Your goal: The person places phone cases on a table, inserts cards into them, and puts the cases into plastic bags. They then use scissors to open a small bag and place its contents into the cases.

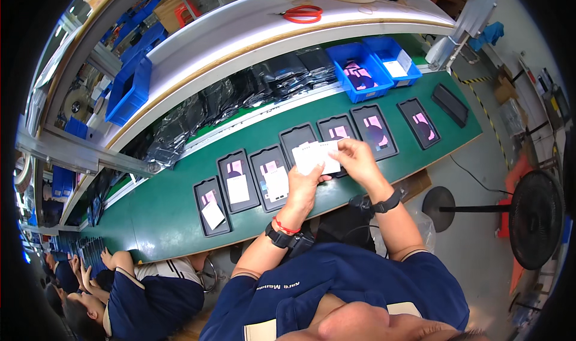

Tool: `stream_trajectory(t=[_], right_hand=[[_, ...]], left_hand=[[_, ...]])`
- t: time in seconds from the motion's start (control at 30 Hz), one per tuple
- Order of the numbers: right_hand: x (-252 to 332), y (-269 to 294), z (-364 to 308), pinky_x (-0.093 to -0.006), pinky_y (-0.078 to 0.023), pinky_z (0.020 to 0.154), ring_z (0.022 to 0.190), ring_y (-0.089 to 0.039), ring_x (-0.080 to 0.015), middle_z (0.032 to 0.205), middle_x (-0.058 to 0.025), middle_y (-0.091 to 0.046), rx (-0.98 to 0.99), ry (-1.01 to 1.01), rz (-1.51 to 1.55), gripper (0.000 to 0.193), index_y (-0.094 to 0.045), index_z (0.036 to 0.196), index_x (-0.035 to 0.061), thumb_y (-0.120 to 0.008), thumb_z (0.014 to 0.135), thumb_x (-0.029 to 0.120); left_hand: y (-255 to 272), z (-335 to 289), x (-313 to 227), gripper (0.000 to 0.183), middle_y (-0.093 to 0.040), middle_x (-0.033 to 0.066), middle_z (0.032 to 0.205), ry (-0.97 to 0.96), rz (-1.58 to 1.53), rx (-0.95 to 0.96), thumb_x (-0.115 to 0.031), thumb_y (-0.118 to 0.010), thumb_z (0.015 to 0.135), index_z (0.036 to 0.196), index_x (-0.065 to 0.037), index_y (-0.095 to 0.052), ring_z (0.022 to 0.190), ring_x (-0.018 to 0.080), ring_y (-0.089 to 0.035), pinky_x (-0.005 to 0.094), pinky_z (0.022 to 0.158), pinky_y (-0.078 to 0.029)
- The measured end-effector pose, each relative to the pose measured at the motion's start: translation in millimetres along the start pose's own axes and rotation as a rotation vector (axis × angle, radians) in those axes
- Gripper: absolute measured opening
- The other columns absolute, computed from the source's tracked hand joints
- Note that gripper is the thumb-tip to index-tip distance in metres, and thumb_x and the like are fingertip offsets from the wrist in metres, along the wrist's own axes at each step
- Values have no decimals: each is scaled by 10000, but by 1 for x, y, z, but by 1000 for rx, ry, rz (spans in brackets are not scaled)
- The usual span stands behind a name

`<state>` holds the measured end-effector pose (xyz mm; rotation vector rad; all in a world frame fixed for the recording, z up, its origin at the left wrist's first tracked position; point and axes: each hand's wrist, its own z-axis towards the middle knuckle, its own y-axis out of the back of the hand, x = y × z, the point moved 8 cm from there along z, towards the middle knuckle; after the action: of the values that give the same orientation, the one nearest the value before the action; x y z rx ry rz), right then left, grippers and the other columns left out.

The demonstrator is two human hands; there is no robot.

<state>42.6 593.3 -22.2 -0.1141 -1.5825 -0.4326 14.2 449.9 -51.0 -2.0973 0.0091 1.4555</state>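
Note:
My left hand (pixel 306 186) grips a small stack of white cards (pixel 313 156) above the row of black trays. My right hand (pixel 359 162) is closed at the cards' right edge, pinching a card there. Beneath my hands lies a black tray (pixel 295 134), partly covered by the cards. Another tray (pixel 333 121) with pink pieces sits just right of it. To the left, three trays hold pink pieces and white cards: one card (pixel 277 184) in the nearest, one (pixel 238 189) in the middle tray, and a tilted one (pixel 212 215) in the leftmost.
Further right are trays with pink and dark pieces (pixel 375 134), (pixel 422 125) and a dark tray (pixel 450 105). Blue bins (pixel 362 95) stand behind, beside black plastic-wrapped packs (pixel 228 95). Red scissors (pixel 303 14) lie on the shelf. A co-worker (pixel 150 299) sits left; a fan (pixel 536 220) stands right.

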Motion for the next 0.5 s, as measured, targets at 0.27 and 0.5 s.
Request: stream_trajectory(t=[0.27,0.5], right_hand=[[-30,133,29,-288,-474,581,634,-618,-208,749,-131,-648,-365,-41,-320,174,-613,867,-24,-675,743,82],[11,68,-7,-228,-426,549,598,-525,-87,668,2,-595,-309,9,-243,231,-640,815,26,-747,705,198]], left_hand=[[-26,5,1,265,-609,155,1025,35,-87,102,-153,-500,916,1118,19,-495,900,230,-610,323,717,-515],[-34,10,10,241,-627,95,940,-17,7,-5,-57,-573,858,1085,6,-526,812,180,-622,283,682,-522]])
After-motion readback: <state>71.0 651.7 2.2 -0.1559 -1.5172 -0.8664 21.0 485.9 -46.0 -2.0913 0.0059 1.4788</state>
